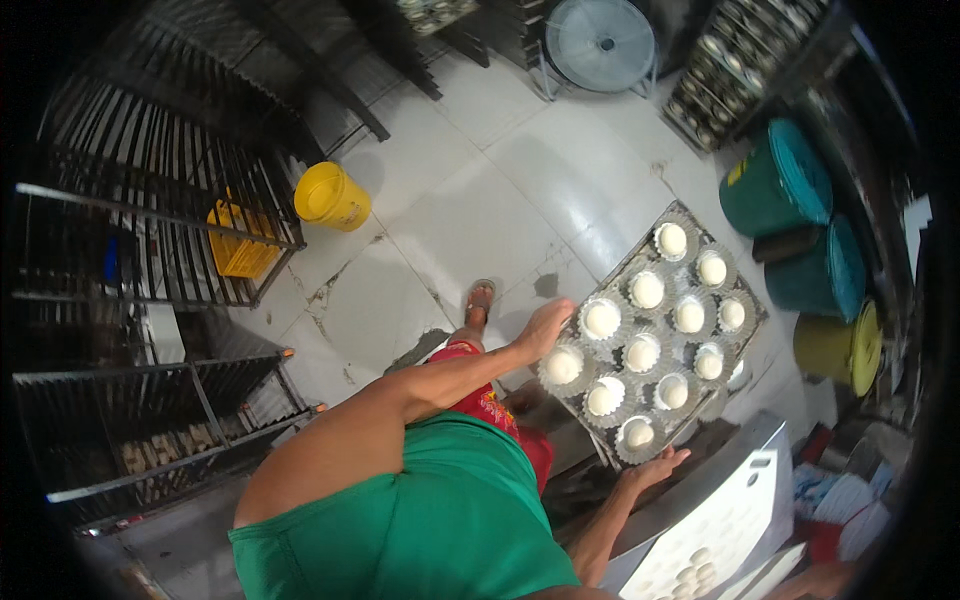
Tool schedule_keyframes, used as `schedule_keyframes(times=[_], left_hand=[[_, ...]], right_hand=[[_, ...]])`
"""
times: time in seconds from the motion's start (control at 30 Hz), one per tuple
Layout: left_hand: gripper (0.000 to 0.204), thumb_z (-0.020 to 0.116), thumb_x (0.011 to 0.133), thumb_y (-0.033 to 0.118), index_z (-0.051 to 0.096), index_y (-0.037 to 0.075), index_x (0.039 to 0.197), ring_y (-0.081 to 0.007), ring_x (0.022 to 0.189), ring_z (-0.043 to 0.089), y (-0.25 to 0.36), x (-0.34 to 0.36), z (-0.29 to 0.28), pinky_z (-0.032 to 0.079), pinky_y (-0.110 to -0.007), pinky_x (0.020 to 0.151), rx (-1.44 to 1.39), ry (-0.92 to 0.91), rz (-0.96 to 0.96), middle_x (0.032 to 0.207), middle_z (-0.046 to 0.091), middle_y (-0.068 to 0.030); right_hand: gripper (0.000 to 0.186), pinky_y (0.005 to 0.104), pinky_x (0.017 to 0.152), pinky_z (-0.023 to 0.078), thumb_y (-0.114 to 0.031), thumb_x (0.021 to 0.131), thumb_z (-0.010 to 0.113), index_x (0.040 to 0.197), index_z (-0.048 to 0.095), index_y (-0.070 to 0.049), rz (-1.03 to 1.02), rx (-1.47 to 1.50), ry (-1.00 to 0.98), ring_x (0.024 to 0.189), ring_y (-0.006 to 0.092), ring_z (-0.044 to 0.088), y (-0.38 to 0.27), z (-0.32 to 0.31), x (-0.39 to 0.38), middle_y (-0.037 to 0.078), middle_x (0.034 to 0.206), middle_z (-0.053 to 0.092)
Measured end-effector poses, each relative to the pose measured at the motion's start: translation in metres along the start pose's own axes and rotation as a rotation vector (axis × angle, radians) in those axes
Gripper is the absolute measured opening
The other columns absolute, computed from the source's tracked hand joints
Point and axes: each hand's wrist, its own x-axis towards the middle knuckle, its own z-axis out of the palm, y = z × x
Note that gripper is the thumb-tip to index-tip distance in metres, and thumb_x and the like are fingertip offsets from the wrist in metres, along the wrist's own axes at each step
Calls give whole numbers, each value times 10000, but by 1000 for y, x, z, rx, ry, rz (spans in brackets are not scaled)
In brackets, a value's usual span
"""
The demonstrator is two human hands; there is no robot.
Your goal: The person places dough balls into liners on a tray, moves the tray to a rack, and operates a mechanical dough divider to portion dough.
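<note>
Two hands carry one baking tray point(748, 302) of white dough rounds point(642, 352) in fluted moulds. Left hand point(545, 325) clasps tray's near-left edge, arm stretched forward; right hand point(655, 468) closes under tray's near corner, elbow bent. Keep tray level, grips opposed across tray's width, so moulds stay seated. Held above white tiled floor point(470, 215), left of green bins point(775, 185); yellow bucket point(330, 197) well left of tray.

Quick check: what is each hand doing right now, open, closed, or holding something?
Left hand: closed on the far edge of the baking tray.
Right hand: closed on the tray's near edge.
</note>
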Motion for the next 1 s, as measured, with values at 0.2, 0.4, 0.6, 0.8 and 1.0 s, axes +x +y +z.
schedule_keyframes(times=[0.2, 0.4, 0.6, 0.8, 1.0], left_hand=[[236, 466, 948, 54, 566, -47, 1136, -419, 1081, 582, 6, 23, -99, 469, -436, 957, -80, 165, -131, 1141, 602, -236], [383, 477, 985, 342, 581, -11, 1089, -234, 855, 550, 20, 74, -218, 463, -353, 803, -69, 381, -219, 946, 606, -117], [358, 492, 977, 286, 602, -33, 1097, -183, 897, 568, 11, 137, -319, 458, -329, 831, -162, 621, -174, 964, 626, -74], [317, 546, 973, 241, 632, -35, 1103, -140, 914, 554, -67, 225, -359, 449, -278, 848, -432, 890, -275, 968, 626, -41], [301, 534, 972, 220, 639, -38, 1088, -187, 961, 600, -170, 349, -424, 471, -318, 886, -307, 1092, -293, 989, 667, -88]], right_hand=[[836, 371, 998, 443, -667, 1000, 397, 1260, 526, 117, -20, -63, -196, 1104, 259, 567, -10, 118, -19, 178, 1186, 607], [817, 382, 915, 505, -683, 995, 363, 1120, 620, 83, 3, -21, -435, 974, 251, 644, 12, 258, -14, 152, 1058, 685], [789, 347, 837, 537, -652, 1003, 379, 1040, 664, 83, -8, -153, -516, 867, 233, 669, 17, 425, -2, 133, 986, 707], [759, 340, 778, 530, -621, 1013, 390, 983, 684, 78, -37, -312, -719, 794, 205, 658, 6, 612, 11, 117, 896, 705], [678, 328, 665, 488, -502, 1046, 432, 821, 694, 81, -90, -459, -767, 677, 170, 571, 66, 829, 72, 80, 740, 646]])
